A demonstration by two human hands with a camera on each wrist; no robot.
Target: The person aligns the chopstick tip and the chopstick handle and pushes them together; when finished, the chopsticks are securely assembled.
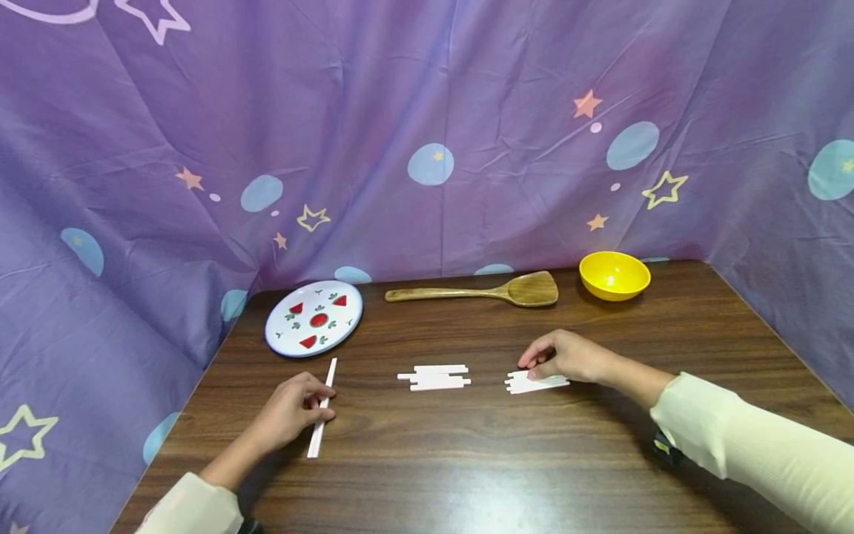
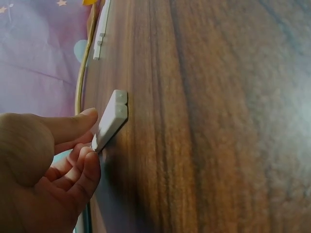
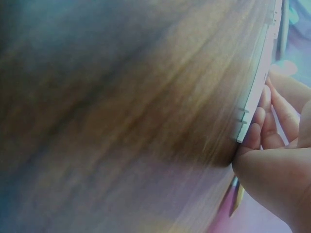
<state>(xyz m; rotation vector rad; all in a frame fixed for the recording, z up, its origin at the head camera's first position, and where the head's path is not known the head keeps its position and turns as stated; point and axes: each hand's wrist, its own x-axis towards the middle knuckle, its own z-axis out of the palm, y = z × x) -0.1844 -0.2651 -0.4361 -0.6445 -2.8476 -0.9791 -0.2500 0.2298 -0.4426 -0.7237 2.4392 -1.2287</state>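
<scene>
My left hand (image 1: 296,406) pinches a pair of slim white sticks (image 1: 333,368), laid side by side and pointing away from me. In the left wrist view, the pair's blunt ends (image 2: 120,104) show on the table, with thumb and fingers (image 2: 90,172) about the sticks. Over at the right, my right hand (image 1: 567,356) touches a row of similar white sticks (image 1: 542,383) with its thumb; its fingers bend at the far side. The right wrist view shows curled fingers (image 3: 265,119) beside the sticks' edge (image 3: 252,102); whether they grip any is hidden.
Several more white sticks (image 1: 437,378) lie together between the hands. Along the back of the brown wooden table (image 1: 427,475) are a watermelon-patterned plate (image 1: 290,319), a wooden spatula (image 1: 532,289) and a yellow bowl (image 1: 614,278). A purple curtain (image 1: 373,111) hangs behind.
</scene>
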